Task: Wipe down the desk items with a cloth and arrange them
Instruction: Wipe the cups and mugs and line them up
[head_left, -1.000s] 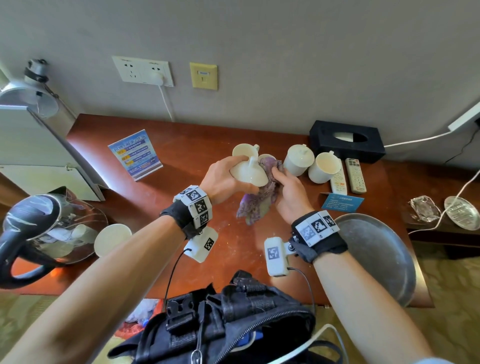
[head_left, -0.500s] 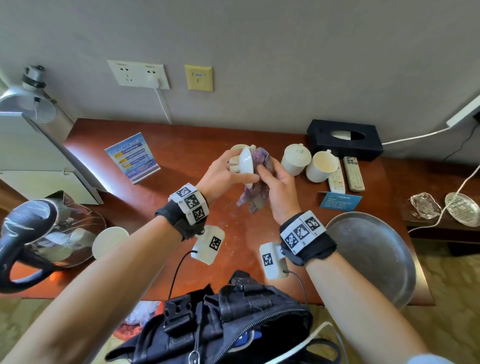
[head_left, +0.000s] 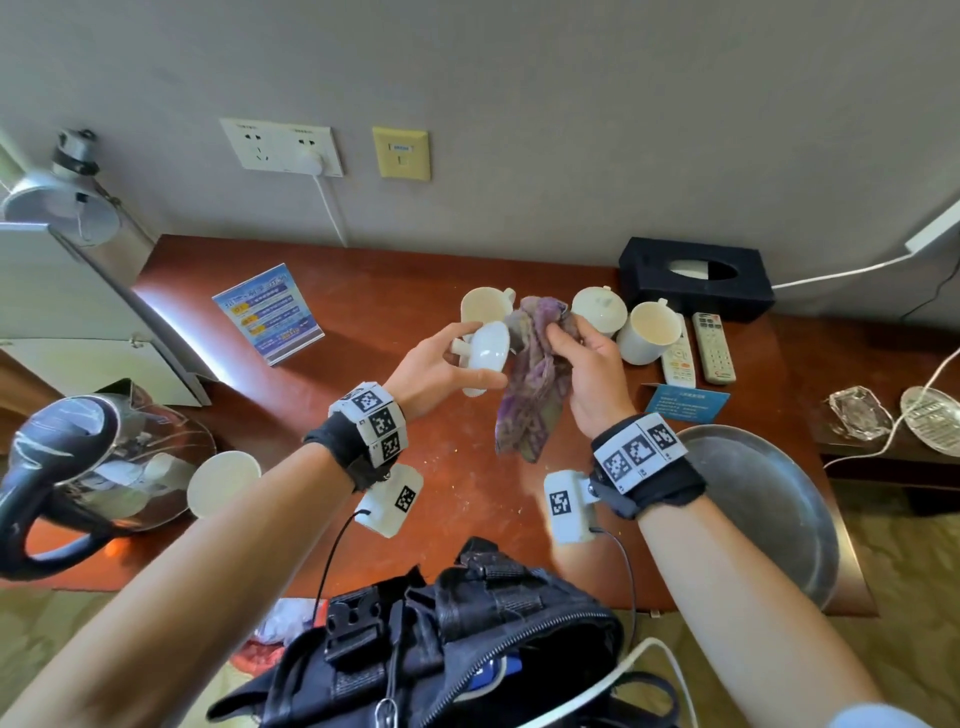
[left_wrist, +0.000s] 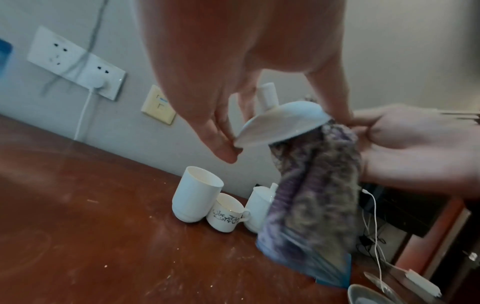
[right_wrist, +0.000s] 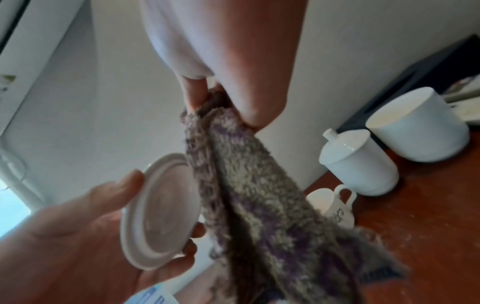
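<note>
The desk (head_left: 395, 291) in front of me is reddish-brown wood against a grey wall, with a round metal tray (head_left: 769, 499) at its right front corner and a shiny kettle (head_left: 98, 462) at its left front. A black tissue box (head_left: 696, 283) stands at the back right, with two remote controls (head_left: 698, 353) lying side by side in front of it.

My left hand (head_left: 431, 369) is raised above the middle of the desk, holding a white cup lid (head_left: 485, 356) by its rim. My thumb presses one edge and my fingers (right_wrist: 191, 250) curl round the opposite edge, so the lid is tilted on its side with its knob pointing left and its hollow underside facing the cloth.

My right hand (head_left: 592, 364) is just beside it, fingers pinched tight on a bunched purple and grey cloth (head_left: 535, 384). The top of the cloth is gathered between thumb and fingers, touching the lid's right edge, while the rest hangs loose above the desk.

Behind my hands stand an open white mug (head_left: 483, 306), a lidded cup (head_left: 600, 312) and another open mug (head_left: 649, 332). The left wrist view also shows a small patterned cup (left_wrist: 228, 215) between the first mug and the lidded cup.
</note>
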